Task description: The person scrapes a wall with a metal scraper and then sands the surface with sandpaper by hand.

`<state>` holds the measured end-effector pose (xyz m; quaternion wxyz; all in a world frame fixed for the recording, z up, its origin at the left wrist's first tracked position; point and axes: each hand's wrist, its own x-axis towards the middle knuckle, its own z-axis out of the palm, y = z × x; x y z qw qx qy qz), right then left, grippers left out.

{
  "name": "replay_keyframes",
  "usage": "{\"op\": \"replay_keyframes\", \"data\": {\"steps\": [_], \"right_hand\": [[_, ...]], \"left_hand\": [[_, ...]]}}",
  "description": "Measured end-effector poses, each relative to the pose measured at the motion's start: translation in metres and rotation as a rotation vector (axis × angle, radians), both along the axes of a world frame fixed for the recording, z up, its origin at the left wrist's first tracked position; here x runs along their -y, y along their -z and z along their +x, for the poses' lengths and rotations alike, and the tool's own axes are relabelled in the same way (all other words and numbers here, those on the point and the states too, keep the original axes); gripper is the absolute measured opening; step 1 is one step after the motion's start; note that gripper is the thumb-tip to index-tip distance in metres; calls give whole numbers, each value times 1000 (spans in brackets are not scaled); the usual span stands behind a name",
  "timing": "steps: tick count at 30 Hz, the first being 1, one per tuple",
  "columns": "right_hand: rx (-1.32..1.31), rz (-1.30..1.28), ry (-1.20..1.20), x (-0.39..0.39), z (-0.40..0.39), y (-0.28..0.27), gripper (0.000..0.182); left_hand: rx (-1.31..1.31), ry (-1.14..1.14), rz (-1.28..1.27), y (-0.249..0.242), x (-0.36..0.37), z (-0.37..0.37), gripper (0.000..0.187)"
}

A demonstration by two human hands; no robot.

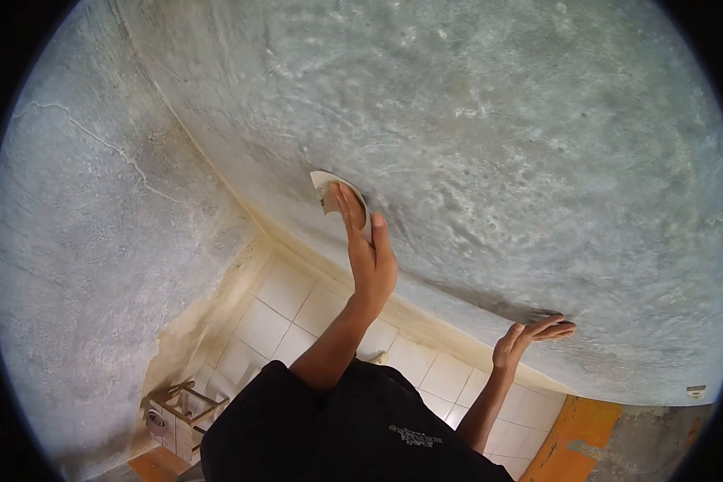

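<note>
Against the grey, mottled wall (pixel 490 161), my left hand (pixel 367 249) presses a curved piece of pale sheet (pixel 326 189), which has faint printing near its left edge. The fingers lie over the sheet, and the thumb points up beside it. Farther right and lower, my right hand (pixel 532 337) is raised at the same wall with its fingers stretched out. Its fingertips reach a dark shadowed spot on the wall, and nothing shows in this hand.
A second wall (pixel 96 185) with a long crack meets the first at a corner on the left. White floor tiles (pixel 263 327) lie below. A small wooden frame stool (pixel 186 406) stands at the lower left. An orange floor patch (pixel 574 430) and a wall socket (pixel 696 392) are at the lower right.
</note>
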<state>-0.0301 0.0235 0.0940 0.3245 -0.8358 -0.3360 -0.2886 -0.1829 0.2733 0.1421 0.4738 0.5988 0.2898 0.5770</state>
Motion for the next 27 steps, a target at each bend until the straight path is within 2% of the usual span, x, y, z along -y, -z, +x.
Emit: {"op": "replay_keyframes", "data": {"steps": [5, 8, 9, 12, 13, 16, 17, 20, 24, 25, 27], "right_hand": [[11, 59, 10, 1, -5, -1, 75], [-6, 105, 53, -5, -18, -12, 71], [29, 155, 91, -10, -22, -15, 68], [19, 228, 129, -17, -33, -26, 64], [67, 269, 152, -24, -37, -29, 59], [89, 315, 151, -36, -44, -26, 52], [86, 324, 130, -41, -46, -26, 50], [76, 335, 81, -50, -54, -25, 46], [36, 371, -27, -67, -61, -11, 42], [5, 372, -60, -70, -63, -3, 41], [-52, 325, -113, -64, -65, 3, 39]], "left_hand": [[-129, 127, -71, 20, 29, -5, 68], [-238, 58, -104, 34, 10, -11, 67], [-129, 67, -146, 27, -2, -16, 68], [-40, 67, -159, 8, -18, -25, 68], [-22, 59, -130, 11, -16, -20, 67], [-186, 111, 46, 14, 6, -17, 67], [-228, 93, 43, 14, 5, -18, 65], [-134, 19, -117, 13, -20, -26, 64], [-220, 91, -75, 16, -15, -30, 66], [-165, 149, -27, 22, -7, -26, 67], [-271, 119, 11, 26, 0, -23, 69]]}}
